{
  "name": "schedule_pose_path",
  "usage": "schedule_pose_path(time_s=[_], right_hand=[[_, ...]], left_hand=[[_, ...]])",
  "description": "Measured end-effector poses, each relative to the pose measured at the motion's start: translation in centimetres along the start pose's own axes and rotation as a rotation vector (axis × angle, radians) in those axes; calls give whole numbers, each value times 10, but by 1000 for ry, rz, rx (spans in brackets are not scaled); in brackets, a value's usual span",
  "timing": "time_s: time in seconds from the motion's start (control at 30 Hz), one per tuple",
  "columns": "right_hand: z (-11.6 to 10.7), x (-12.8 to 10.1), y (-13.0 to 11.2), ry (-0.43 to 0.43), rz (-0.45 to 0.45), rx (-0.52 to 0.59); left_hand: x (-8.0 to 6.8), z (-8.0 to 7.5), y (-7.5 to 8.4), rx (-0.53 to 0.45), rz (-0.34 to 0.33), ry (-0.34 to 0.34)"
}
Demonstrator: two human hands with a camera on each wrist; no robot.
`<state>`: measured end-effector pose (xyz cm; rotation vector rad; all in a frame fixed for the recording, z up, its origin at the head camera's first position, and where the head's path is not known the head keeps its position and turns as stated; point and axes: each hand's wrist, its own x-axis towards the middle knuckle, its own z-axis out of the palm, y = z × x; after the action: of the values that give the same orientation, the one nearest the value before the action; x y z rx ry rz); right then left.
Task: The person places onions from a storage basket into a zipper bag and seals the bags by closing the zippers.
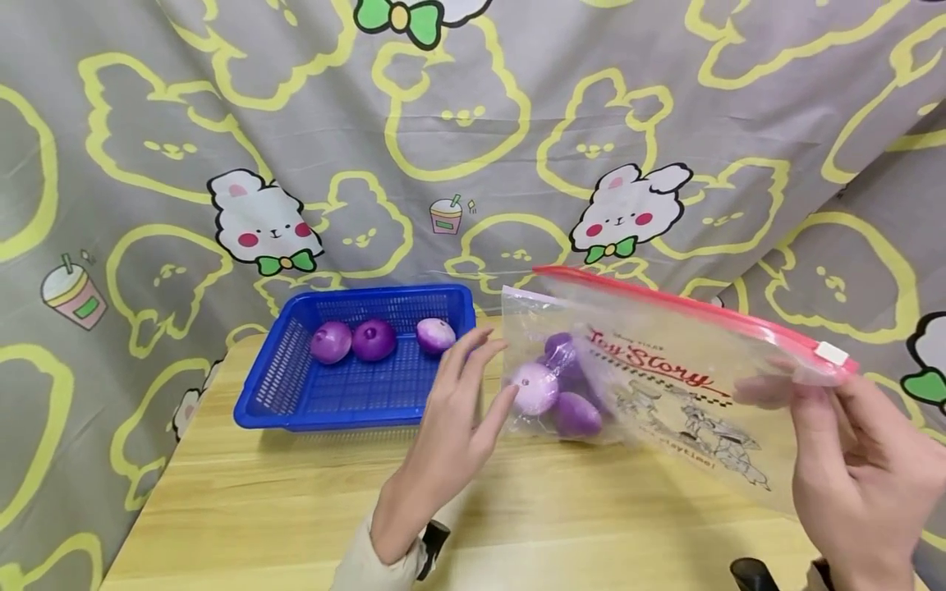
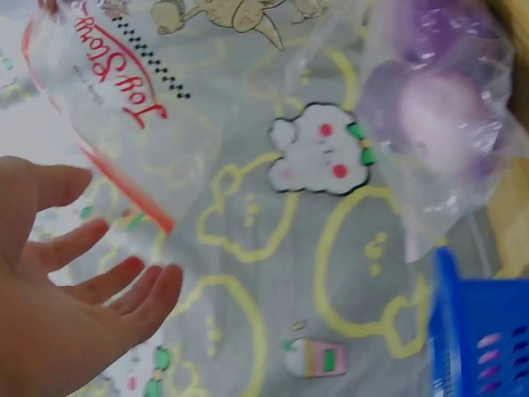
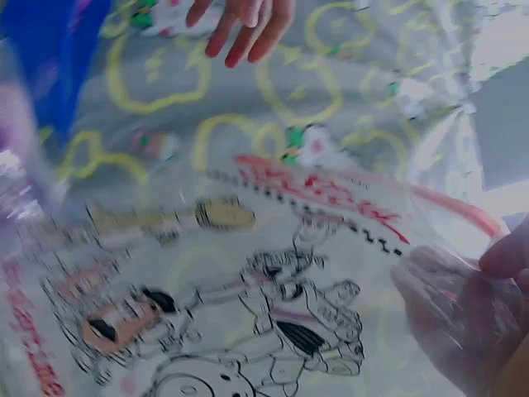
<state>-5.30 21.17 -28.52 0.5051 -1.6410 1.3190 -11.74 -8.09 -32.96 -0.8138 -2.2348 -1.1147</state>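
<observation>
My right hand [image 1: 868,468] pinches the near end of a see-through zip bag [image 1: 680,394] by its red top edge, beside a white slider [image 1: 831,353]. Red "Toy Story" lettering and line drawings cover this bag, and some fingers show dimly through the plastic. Left of it, clear plastic [image 1: 528,308] encloses several purple onions [image 1: 579,414]; whether this is a separate bag I cannot tell for certain. My left hand [image 1: 451,427], fingers spread and holding nothing, hovers between that plastic and a blue basket [image 1: 259,386]. In the left wrist view, the left hand [image 2: 74,273] is apart from the red edge.
Three purple onions [image 1: 374,339] lie inside the basket along its back part. Basket and onion-filled plastic stand on a light wooden table [image 1: 296,509]. Behind the table hangs a grey curtain [image 1: 473,197] with yellow outlines and white rabbits.
</observation>
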Motion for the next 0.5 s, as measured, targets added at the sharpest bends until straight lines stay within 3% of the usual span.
schedule_pose_path(time_s=[0.1, 0.17, 0.23, 0.3, 0.37, 0.5], right_hand=[[4, 3, -6, -109, 61, 141], [8, 5, -7, -244, 122, 108], [13, 8, -4, -390, 201, 82], [19, 11, -1, -537, 264, -33], [27, 13, 5, -637, 311, -78], [44, 12, 25, -671, 319, -138]], left_hand=[[-4, -17, 6, -33, 47, 98], [-6, -27, 9, -39, 66, 133], [-8, -36, 10, -29, 78, 116], [-11, -43, 9, -19, 77, 42], [-13, -48, 7, -24, 64, -69], [-15, -52, 4, -142, -42, -343]])
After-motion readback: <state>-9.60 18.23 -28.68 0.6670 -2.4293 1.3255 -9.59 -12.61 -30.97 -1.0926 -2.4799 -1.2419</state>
